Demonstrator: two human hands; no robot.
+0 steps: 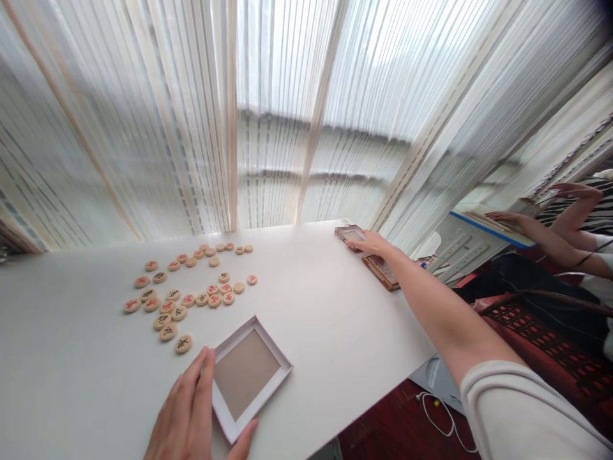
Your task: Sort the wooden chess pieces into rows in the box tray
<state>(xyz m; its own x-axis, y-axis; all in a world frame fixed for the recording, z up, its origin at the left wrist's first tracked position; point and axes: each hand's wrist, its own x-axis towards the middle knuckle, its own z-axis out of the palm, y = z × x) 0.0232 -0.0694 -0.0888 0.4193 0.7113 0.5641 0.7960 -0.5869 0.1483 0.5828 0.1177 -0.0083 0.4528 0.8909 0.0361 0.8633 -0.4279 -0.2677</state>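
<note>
My left hand [191, 409] lies on the white table [71, 370] with its fingers spread along the left edge of a shallow white box tray [246, 374] with a brown bottom. My right hand [371, 243] reaches far across to the table's right back corner, its fingers closed over a small dark object [352, 233] that is partly blurred. A brown flat box [382, 269] lies just under that arm at the table edge. Several round wooden chess pieces [186, 291] with red or black characters are scattered on the table's left half.
Striped sheer curtains [287, 115] hang behind the table. At the right another person's hands [527, 223] rest on a blue-edged board. A red patterned basket [550, 345] and a white cable [440, 415] lie below the table's right edge.
</note>
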